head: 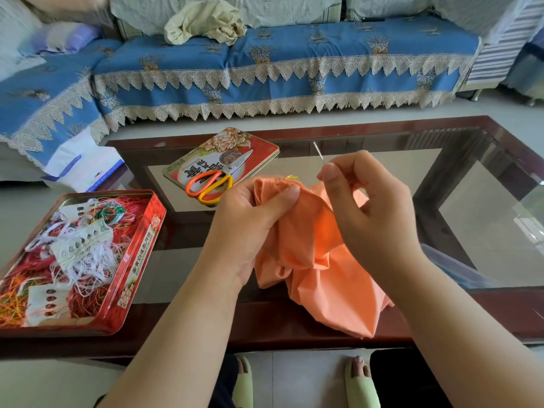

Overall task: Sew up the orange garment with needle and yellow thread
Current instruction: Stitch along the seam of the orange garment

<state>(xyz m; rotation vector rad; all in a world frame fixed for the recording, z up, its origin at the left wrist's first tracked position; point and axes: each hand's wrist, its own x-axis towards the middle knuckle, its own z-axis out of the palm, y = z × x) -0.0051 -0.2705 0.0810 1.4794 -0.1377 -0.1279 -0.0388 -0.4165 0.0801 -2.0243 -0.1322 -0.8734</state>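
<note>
The orange garment [312, 260] hangs bunched over the near edge of the glass coffee table. My left hand [250, 228] grips its upper edge, thumb pressed on the fabric near a small loop of yellow thread [292, 178]. My right hand [371, 207] is just right of it, and pinches a thin silver needle [318, 152] between thumb and forefinger. The needle points up and away from me, above the cloth. The thread between needle and cloth is too fine to follow.
A red tin [141, 254] full of tangled coloured threads sits at the table's left. Its lid [259, 148] lies behind my left hand with orange-handled scissors [215, 181] on it. A blue-covered sofa [265, 63] stands beyond the glass table [485, 219].
</note>
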